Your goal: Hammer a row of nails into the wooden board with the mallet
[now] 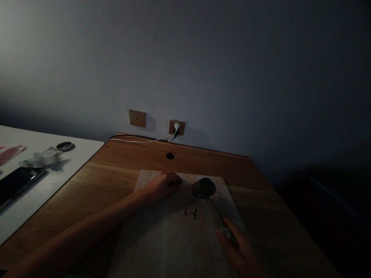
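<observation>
A pale board (162, 239) lies on the wooden table. Resting at its far left part is my left hand (165, 184), fingers curled and closed; anything between them is hidden in the dark. My right hand (236, 245) is wrapped round the handle of a tool with a dark rounded head (203, 188). Poor light keeps me from telling whether that tool is a mallet or a large spoon. Its head is over the far right part of the board, to the right of my left hand. Several small metal pieces, like screws or nails (193, 213), lie nearer me on the board.
The wooden table (107, 175) meets a wall with two sockets; a white plug (176, 126) with cables sits in one. On a white surface (84, 152) at left are a phone-like black device (21, 181), crumpled plastic (48, 157) and a round dark object (65, 146).
</observation>
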A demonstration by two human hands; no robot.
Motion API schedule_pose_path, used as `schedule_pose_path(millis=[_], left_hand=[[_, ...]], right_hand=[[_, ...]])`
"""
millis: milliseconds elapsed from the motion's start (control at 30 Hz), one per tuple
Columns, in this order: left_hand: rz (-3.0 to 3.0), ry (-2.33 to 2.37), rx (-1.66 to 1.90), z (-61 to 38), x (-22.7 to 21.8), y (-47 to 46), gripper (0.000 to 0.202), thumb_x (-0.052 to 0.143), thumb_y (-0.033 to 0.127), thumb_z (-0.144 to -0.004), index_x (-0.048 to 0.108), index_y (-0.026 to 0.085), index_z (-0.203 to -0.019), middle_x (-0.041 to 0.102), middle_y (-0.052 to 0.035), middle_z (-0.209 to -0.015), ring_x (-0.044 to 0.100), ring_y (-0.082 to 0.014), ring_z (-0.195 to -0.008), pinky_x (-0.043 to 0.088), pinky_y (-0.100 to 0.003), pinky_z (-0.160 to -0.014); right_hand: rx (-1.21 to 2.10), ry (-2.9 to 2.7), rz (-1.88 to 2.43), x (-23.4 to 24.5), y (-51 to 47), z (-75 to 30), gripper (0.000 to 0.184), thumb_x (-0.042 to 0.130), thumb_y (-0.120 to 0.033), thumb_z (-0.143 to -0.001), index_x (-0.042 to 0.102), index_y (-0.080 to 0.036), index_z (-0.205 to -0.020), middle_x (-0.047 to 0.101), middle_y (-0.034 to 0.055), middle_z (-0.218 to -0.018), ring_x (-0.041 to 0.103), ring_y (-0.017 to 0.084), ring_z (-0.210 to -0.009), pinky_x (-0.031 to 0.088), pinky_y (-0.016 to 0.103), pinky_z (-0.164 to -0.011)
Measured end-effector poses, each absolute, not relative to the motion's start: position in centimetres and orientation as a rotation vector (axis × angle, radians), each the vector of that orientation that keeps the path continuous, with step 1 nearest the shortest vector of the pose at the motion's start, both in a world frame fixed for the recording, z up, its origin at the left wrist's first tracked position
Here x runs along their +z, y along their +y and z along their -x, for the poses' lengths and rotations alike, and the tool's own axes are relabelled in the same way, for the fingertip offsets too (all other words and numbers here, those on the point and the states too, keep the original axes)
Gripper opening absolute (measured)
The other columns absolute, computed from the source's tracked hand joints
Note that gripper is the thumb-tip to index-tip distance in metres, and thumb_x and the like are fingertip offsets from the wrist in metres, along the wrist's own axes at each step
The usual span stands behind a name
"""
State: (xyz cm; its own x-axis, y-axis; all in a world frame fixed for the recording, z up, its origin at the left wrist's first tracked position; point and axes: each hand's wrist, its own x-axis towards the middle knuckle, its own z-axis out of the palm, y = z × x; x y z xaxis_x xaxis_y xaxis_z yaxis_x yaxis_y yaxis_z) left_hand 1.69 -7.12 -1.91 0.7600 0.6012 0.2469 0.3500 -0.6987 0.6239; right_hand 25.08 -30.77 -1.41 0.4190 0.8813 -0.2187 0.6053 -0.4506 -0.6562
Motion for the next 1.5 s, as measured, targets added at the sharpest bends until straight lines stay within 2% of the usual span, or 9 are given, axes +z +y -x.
schedule_pose_path(millis=[300, 467, 633, 767, 967, 1133, 1267, 1400, 1500], left_hand=[[-2.447, 0.629, 0.642, -1.7, -2.9, -6.8, 0.026, 0.063, 0.007, -0.088, 0.075, 0.022, -0.106, 0.076, -0.0023, -0.103, 0.071, -0.0157, -0.093, 0.053, -0.025, -0.089], [-2.476, 0.627, 0.654, -1.7, -3.1, -6.8, 0.024, 0.064, 0.006, -0.087, 0.076, 0.019, -0.103, 0.076, -0.0037, -0.101, 0.07, -0.0158, -0.093, 0.053, -0.024, -0.087], [-2.524, 0.622, 0.606, -1.8, -2.4, -7.0, 0.025, 0.063, 0.007, -0.088, 0.075, 0.02, -0.106, 0.074, -0.0036, -0.105, 0.07, -0.0154, -0.093, 0.052, -0.023, -0.086], [-2.49, 0.631, 0.613, -2.0, -2.2, -7.1, 0.022, 0.062, 0.01, -0.09, 0.075, 0.022, -0.104, 0.074, -0.0033, -0.106, 0.07, -0.0163, -0.098, 0.051, -0.023, -0.088], [-2.355, 0.718, 0.612, -2.1, -2.4, -7.0, 0.047, 0.064, 0.003, -0.082, 0.064, 0.02, -0.126, 0.077, -0.002, -0.1, 0.072, -0.0159, -0.089, 0.052, -0.022, -0.081], [-2.338, 0.729, 0.659, -2.2, -2.8, -6.9, 0.048, 0.066, 0.003, -0.078, 0.065, 0.019, -0.123, 0.075, -0.0052, -0.105, 0.071, -0.0195, -0.094, 0.052, -0.026, -0.081], [-2.295, 0.74, 0.641, -2.0, -2.7, -6.8, 0.054, 0.065, 0.003, -0.077, 0.059, 0.02, -0.128, 0.073, -0.0022, -0.096, 0.07, -0.0186, -0.085, 0.053, -0.027, -0.076], [-2.49, 0.792, 0.733, -1.3, -1.7, -7.4, 0.038, 0.073, 0.013, -0.076, 0.06, 0.017, -0.111, 0.066, -0.0079, -0.11, 0.067, -0.0217, -0.095, 0.054, -0.03, -0.079], [-2.861, 0.421, 0.741, -0.9, -0.5, -8.8, 0.021, 0.068, 0.016, -0.087, 0.061, 0.019, -0.106, 0.065, -0.007, -0.109, 0.064, -0.0204, -0.097, 0.052, -0.031, -0.083]], right_hand=[[0.665, -1.21, 2.14, -1.1, -30.9, -23.9, 0.072, 0.049, -0.072, -0.088, 0.071, -0.019, -0.132, 0.07, 0.0158, -0.135, 0.062, 0.037, -0.128, 0.046, 0.05, -0.111], [0.741, -1.243, 2.107, -0.9, -30.8, -24.4, 0.074, 0.053, -0.073, -0.084, 0.071, -0.02, -0.132, 0.068, 0.0152, -0.138, 0.059, 0.039, -0.132, 0.045, 0.051, -0.112], [0.745, -1.242, 2.098, -0.7, -30.7, -24.2, 0.068, 0.049, -0.068, -0.089, 0.07, -0.021, -0.134, 0.067, 0.0121, -0.14, 0.057, 0.036, -0.135, 0.042, 0.047, -0.115], [0.853, -1.251, 2.163, -0.7, -30.0, -24.3, 0.074, 0.052, -0.069, -0.087, 0.066, -0.017, -0.138, 0.067, 0.016, -0.14, 0.057, 0.038, -0.134, 0.04, 0.052, -0.115], [0.906, -1.273, 2.074, 0.3, -28.2, -22.9, 0.075, 0.052, -0.074, -0.087, 0.063, -0.021, -0.14, 0.065, 0.0111, -0.142, 0.054, 0.034, -0.137, 0.04, 0.044, -0.115], [0.956, -1.404, 2.002, 1.3, -26.9, -21.4, 0.069, 0.044, -0.069, -0.094, 0.063, -0.021, -0.14, 0.073, 0.0118, -0.127, 0.065, 0.032, -0.121, 0.048, 0.043, -0.104], [0.892, -1.366, 2.077, 1.4, -26.5, -21.2, 0.071, 0.05, -0.067, -0.09, 0.063, -0.018, -0.14, 0.072, 0.0136, -0.129, 0.062, 0.035, -0.126, 0.046, 0.045, -0.107], [0.894, -1.336, 2.057, 1.3, -27.1, -22.0, 0.07, 0.051, -0.069, -0.089, 0.066, -0.02, -0.137, 0.073, 0.0125, -0.127, 0.063, 0.034, -0.124, 0.047, 0.044, -0.105], [0.842, -1.226, 2.099, 1.3, -27.9, -22.8, 0.078, 0.05, -0.074, -0.086, 0.065, -0.019, -0.138, 0.071, 0.0141, -0.133, 0.06, 0.035, -0.13, 0.046, 0.044, -0.108]])
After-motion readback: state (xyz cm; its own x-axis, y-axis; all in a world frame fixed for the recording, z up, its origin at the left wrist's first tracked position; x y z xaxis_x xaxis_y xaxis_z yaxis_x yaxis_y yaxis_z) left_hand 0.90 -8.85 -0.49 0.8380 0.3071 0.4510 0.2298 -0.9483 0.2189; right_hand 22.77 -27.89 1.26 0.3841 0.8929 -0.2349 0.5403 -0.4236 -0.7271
